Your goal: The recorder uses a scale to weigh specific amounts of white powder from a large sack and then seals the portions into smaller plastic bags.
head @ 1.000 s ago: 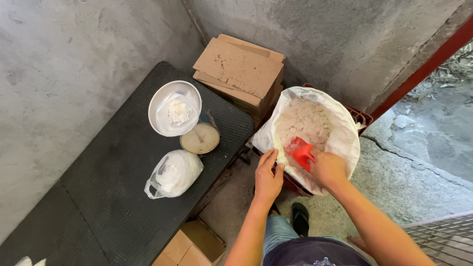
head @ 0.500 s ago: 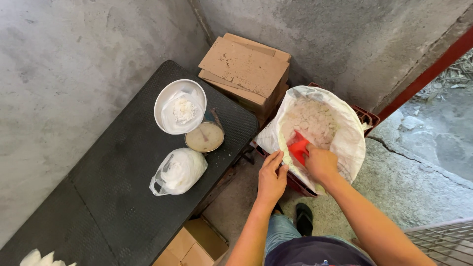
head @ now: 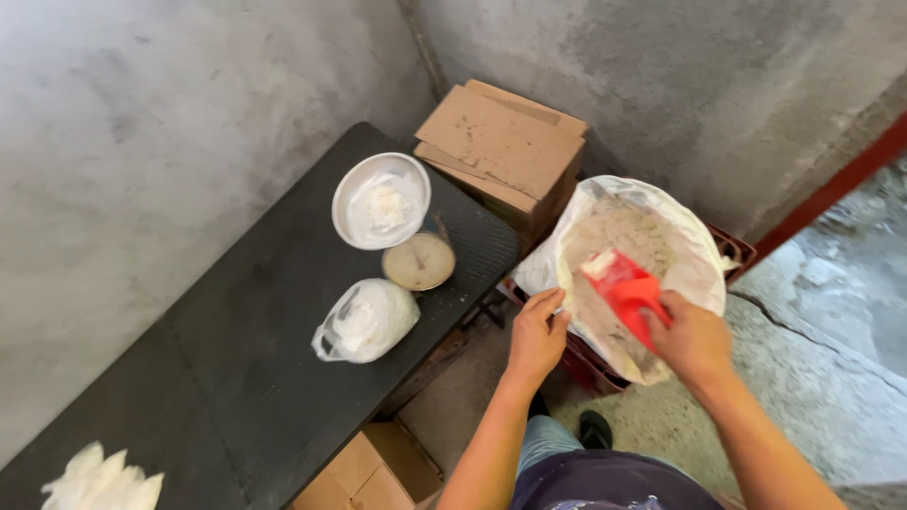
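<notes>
While the left hand (head: 537, 338) grips the near rim of the white sack (head: 699, 247), its fingers (head: 546, 304) lie pressed together and curl over the plastic edge, thumb beside them. Just right of those fingers, the right hand (head: 694, 338) closes around the handle of the red scoop (head: 624, 288); its fingers wrap the handle in a fist, and the scoop blade points away from the palm, raised over the pale coarse powder (head: 619, 231) that fills the sack. Below both hands, the sack sits in a dark red crate (head: 742, 250) on the concrete floor (head: 841, 397). Left of the left fingers stands the black table (head: 236, 378), bearing a knotted bag of white powder (head: 368, 319), a round scale dial (head: 419, 261) and, farther off, a white bowl (head: 351, 203) lined with plastic holding a little white powder. Beyond the fingers, well apart, a cardboard box (head: 501, 142) rests against the grey wall (head: 189, 113).
</notes>
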